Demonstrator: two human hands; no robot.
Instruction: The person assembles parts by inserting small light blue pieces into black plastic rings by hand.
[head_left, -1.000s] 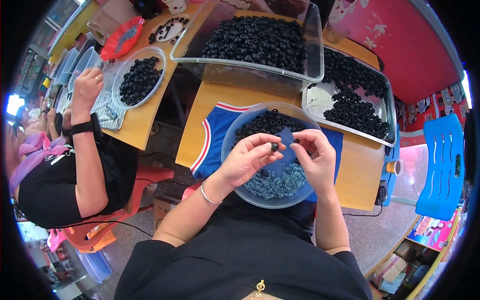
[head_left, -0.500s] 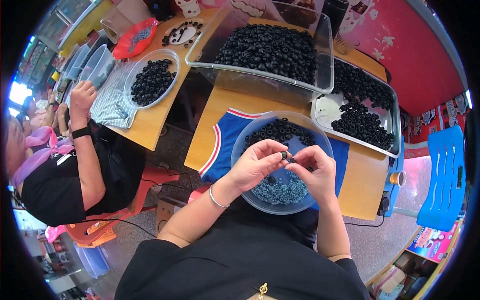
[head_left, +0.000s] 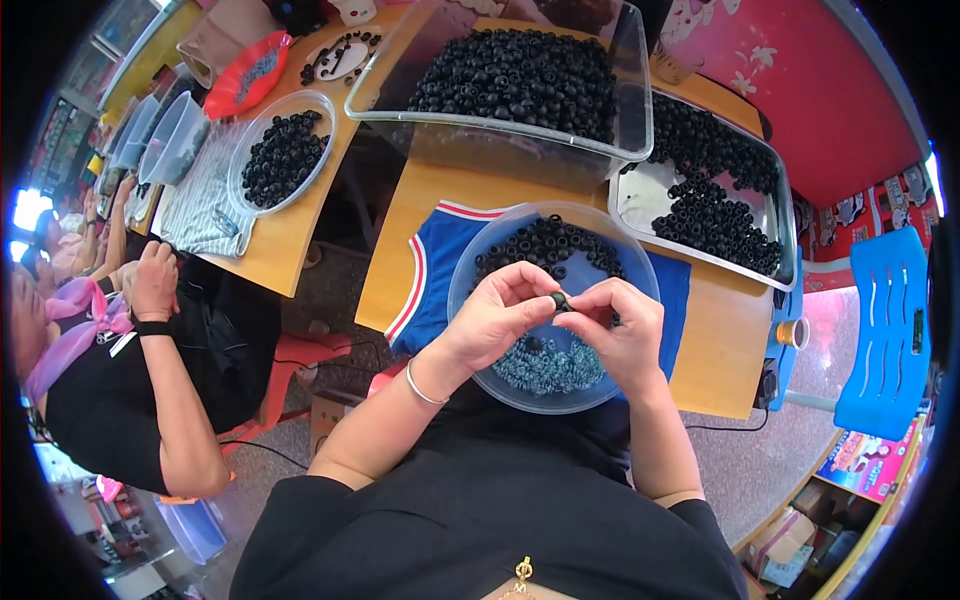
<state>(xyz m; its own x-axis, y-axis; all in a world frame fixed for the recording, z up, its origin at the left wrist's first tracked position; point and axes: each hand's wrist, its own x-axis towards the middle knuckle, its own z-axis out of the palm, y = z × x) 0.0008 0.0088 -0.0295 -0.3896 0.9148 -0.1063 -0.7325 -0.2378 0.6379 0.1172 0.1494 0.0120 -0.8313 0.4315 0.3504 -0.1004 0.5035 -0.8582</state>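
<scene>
We pinch one small black ring (head_left: 560,299) between left hand (head_left: 497,320) and right hand (head_left: 622,335) fingers, clamped, over round clear plastic bowl (head_left: 470,262) near table's near edge.

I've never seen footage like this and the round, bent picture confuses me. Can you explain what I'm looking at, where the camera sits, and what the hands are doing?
There is no machine here. A person wears a wide fisheye camera on the head, looking down, so straight edges bend near the rim. The left hand and right hand meet over a clear round bowl, pinching one small black ring between the fingertips. The bowl holds more black rings and a pile of bluish-grey pieces. It sits on a blue cloth on a wooden table. Behind it stand clear trays full of black rings. A co-worker sits to the left.
</scene>
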